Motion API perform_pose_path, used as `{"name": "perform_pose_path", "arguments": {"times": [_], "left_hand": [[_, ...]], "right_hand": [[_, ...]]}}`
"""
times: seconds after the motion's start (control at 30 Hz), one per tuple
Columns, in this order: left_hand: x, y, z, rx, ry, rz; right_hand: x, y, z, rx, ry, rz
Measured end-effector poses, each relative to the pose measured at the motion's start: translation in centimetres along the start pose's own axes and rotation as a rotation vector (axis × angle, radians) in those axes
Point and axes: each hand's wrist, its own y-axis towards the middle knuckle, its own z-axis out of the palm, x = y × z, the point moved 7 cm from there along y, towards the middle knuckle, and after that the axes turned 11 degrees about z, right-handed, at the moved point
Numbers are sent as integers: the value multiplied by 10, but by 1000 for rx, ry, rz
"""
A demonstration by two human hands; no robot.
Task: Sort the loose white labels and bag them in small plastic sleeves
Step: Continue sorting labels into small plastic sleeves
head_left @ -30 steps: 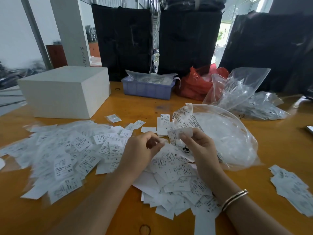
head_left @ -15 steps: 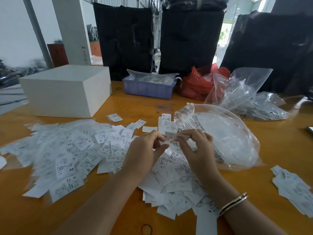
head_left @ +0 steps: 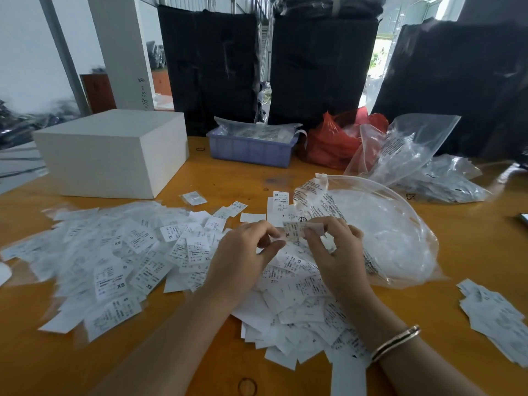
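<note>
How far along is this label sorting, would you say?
Early to middling, I'd guess. Done: a spread of sleeved labels lies to the left, and a small stack to the right. In hand: the right hand pinches one XL label, and the left hand meets it with curled fingers. Left: a loose pile under the wrists.

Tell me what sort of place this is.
Probably a garment packing workshop or warehouse. Size-printed labels (XS, XL) cover the wooden table, tall black-wrapped bundles stand behind it, and clear plastic bags lie beside the pile.
</note>
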Motion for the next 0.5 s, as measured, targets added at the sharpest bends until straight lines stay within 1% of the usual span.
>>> {"name": "perform_pose_path", "arguments": {"times": [0.23,0.5], "left_hand": [[0,0,-1,7,-45,-7],[0,0,-2,-2,8,23]], "right_hand": [[-4,1,-3,-5,28,66],[0,0,7,69,-125,-2]]}}
